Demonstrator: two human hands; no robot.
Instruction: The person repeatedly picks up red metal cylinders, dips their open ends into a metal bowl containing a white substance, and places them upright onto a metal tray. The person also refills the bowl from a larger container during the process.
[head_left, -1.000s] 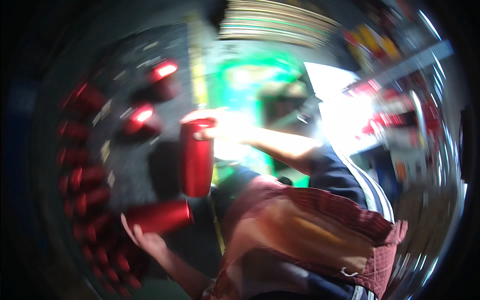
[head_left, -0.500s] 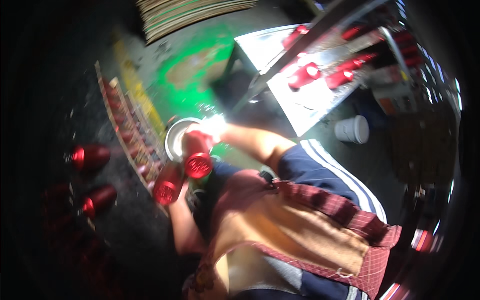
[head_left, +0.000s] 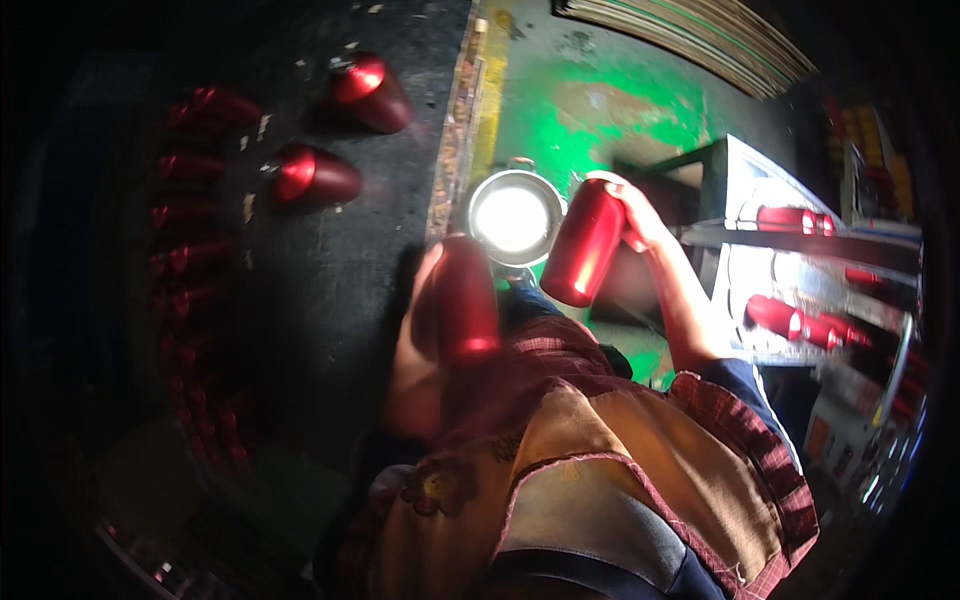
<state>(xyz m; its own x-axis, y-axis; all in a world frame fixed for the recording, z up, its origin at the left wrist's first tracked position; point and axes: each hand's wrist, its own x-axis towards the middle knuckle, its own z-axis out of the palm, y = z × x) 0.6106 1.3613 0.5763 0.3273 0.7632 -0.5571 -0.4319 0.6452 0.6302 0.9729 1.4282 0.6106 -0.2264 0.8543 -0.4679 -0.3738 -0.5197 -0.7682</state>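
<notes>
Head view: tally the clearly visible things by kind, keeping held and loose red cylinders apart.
Held red cylinders, one each in right hand and left hand: 2
Loose red cylinders on the dark floor: 2
Shiny metal cup: 1
Total: 5
The dim row at left and the pieces on the bench are too unclear to count.

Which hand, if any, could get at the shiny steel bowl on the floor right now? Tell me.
Probably neither: the left hand and the right hand each grip a red cylinder, though nothing covers the steel bowl.

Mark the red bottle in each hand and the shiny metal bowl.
red bottle in right hand [head_left: 585, 255], head view, mid body.
red bottle in left hand [head_left: 465, 300], head view, mid body.
metal bowl [head_left: 480, 195], head view, left rim.
</notes>
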